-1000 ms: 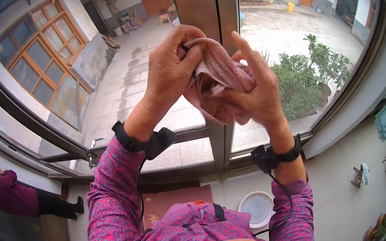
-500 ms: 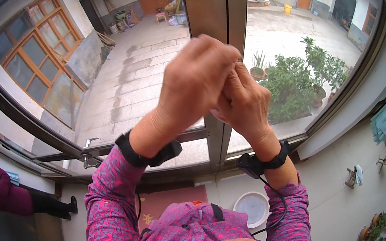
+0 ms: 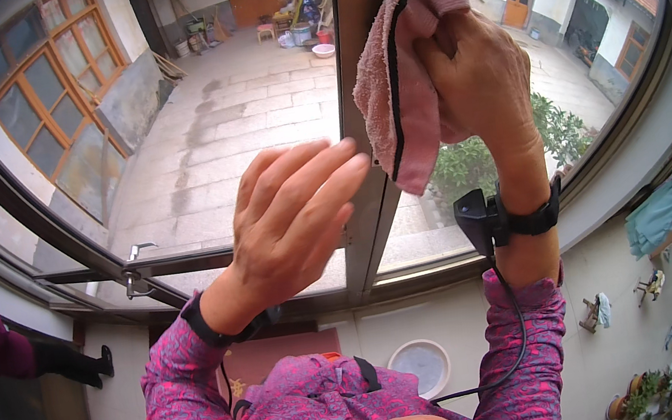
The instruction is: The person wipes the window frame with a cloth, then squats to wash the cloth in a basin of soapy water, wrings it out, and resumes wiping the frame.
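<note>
a metal post (image 3: pixel 357 26) stands upper middle, the pink, black-striped cloth (image 3: pixel 413 87) draped in front of it, full contact uncertain from this view. right hand (image 3: pixel 485 77) grips a bunch of the cloth in curled fingers, the rest trailing loose, while the left hand (image 3: pixel 285 217), slightly blurred, has its fingers extended near the post and holds nothing. judgement: best to fold the slack into a flat pad under all 4 right fingers, press evenly, and brace with the free palm.

Round pale basin (image 3: pixel 416 343) near a reddish mat (image 3: pixel 287 351), leafy shrubs (image 3: pixel 561 129) outdoors, purple-topped person (image 3: pixel 5 351) far left.
</note>
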A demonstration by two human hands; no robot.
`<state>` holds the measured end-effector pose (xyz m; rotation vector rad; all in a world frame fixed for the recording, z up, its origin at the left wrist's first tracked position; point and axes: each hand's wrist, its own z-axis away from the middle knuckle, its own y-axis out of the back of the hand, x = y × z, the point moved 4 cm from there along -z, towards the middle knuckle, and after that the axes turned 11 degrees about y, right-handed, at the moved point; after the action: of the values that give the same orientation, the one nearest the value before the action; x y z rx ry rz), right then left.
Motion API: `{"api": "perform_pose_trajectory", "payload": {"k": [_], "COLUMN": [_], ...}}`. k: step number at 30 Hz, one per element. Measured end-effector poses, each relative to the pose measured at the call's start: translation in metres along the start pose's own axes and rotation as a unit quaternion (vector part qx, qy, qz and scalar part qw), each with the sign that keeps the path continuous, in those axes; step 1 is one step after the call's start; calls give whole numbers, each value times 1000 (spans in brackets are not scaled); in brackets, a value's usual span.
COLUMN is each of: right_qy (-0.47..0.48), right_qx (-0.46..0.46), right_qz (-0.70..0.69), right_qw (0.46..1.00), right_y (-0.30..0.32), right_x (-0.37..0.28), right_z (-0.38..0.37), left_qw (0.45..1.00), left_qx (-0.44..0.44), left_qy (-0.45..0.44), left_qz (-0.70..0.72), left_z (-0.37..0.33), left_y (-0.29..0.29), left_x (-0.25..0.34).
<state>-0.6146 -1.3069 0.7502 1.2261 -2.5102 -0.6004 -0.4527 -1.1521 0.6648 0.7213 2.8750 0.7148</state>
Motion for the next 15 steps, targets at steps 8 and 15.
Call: {"api": "perform_pose_trajectory", "payload": {"k": [8,15], "right_qy": [-19,-18], "right_qx": [-46,-18], "right_qz": [-29,-1], "right_qw": [998,1000], "right_y": [-12,-11], "right_x": [-12,4], "right_z": [22,1], "left_qw": [971,910], "left_qx": [-53,-90], "left_qy": [218,379], "left_qz": [-82,-140], "left_z": [132,234], "left_y": [32,65], "left_x": [-39,-43]}}
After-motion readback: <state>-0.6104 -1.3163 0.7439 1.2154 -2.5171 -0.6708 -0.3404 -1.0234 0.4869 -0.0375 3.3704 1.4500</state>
